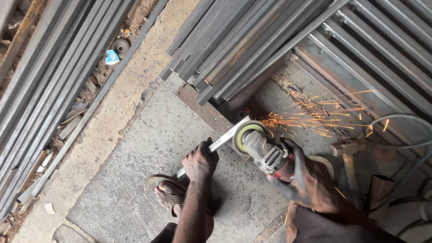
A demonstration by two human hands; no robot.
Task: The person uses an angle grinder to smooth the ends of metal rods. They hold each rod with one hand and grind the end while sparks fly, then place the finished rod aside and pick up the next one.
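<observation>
one angle grinder (265, 150), one flat steel strip (223, 138), one hammer (348, 150) at three o'clock, and two bundles of long steel bars (234, 45), too many to count, at ten and twelve o'clock. the strip lies at the middle of the concrete floor (148, 148), its long axis running from seven o'clock up to one o'clock, where the grinder's disc throws sparks (315, 119) toward three. my left hand (199, 162) is curled shut, pressing the strip down, and my right hand (310, 180) is wrapped tight round the grinder's body.

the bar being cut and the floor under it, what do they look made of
The bar, held by the left hand, looks like bare steel: grey, straight-edged, throwing orange sparks at the grinder in the right hand. The floor looks like rough concrete: grey, matte, cracked.
</observation>
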